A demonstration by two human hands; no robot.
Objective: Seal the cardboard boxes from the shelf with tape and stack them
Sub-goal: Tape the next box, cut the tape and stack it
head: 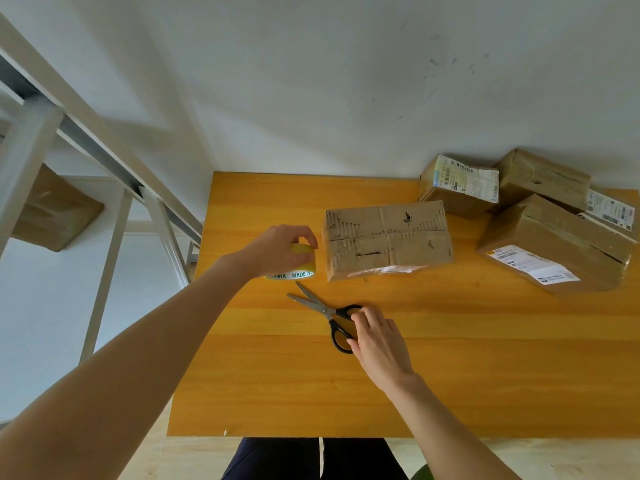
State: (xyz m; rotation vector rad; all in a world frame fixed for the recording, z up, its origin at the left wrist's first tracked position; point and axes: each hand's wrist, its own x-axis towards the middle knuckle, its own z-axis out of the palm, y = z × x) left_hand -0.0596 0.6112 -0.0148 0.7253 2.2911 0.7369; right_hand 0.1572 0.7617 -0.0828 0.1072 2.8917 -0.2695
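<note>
A worn cardboard box (388, 237) lies flat in the middle of the orange wooden table (450, 358). Just left of it stands a yellow tape roll (301, 263) with a white printed core; my left hand (277, 251) grips it from above. In front of the box lie black-handled scissors (325, 311) with their blades spread. My right hand (377, 337) rests on the scissor handles, fingers curled over the loops.
Several cardboard boxes (554, 244) with shipping labels are piled at the table's far right against the white wall. A white metal shelf (114, 209) stands to the left, with another box (55, 209) on it. My legs show below the table's near edge.
</note>
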